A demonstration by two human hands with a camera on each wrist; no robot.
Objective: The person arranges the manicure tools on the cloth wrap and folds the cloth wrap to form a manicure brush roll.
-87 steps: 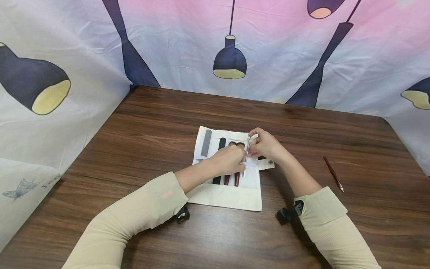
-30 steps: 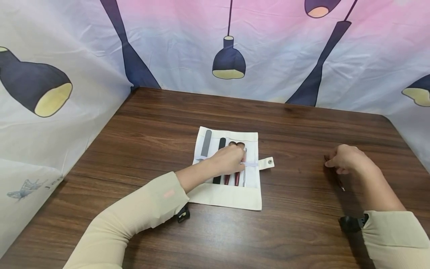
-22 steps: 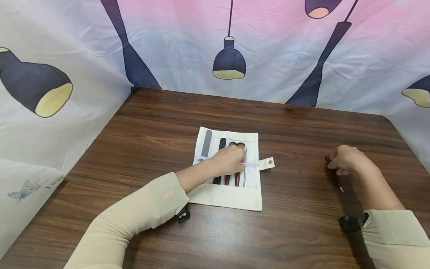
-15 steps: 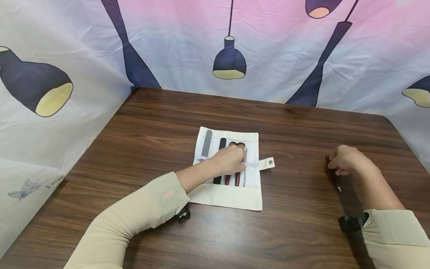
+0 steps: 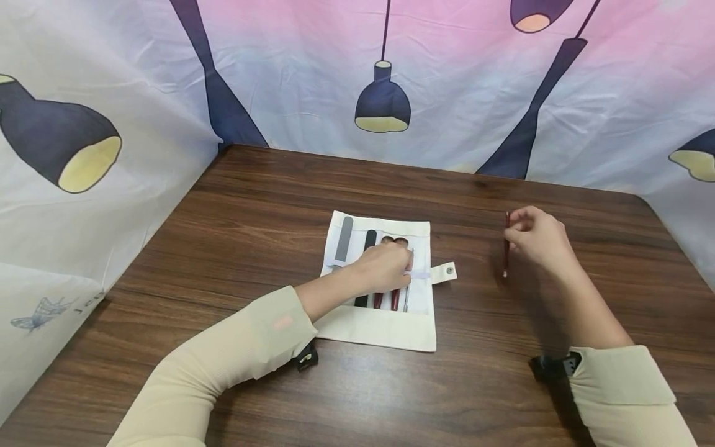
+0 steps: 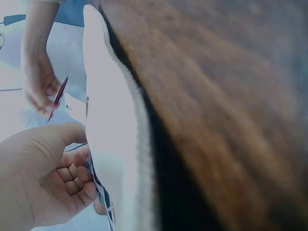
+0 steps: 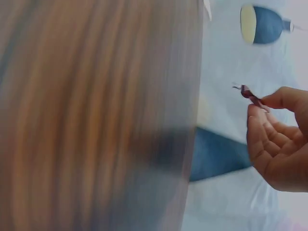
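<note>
A cream fabric roll-up case (image 5: 368, 329) lies unfolded on the table. Tucked in it are a grey nail file (image 5: 344, 239), a black nail file (image 5: 370, 238), two red-handled brushes (image 5: 401, 241) and a thin silver tool (image 5: 407, 300). My left hand (image 5: 382, 267) rests over its middle, fingers curled, thumb and forefinger pinching the pale elastic band (image 5: 420, 274); it hides part of the brushes. To the right, above the table, my right hand (image 5: 539, 239) pinches a slim dark red tool (image 5: 506, 248) with a small metal tip pointing down; the right wrist view shows that tip (image 7: 236, 86) as forked.
A strap with a snap button (image 5: 444, 272) sticks out from the case's right side. The brown wooden table (image 5: 268, 205) is bounded at the back and left by a hanging cloth (image 5: 301, 74) printed with lamps.
My right hand left the silver tool in the case, moved right to the dark red tool, lifted it off the table and brought it back leftward. The left hand stays nearly still.
</note>
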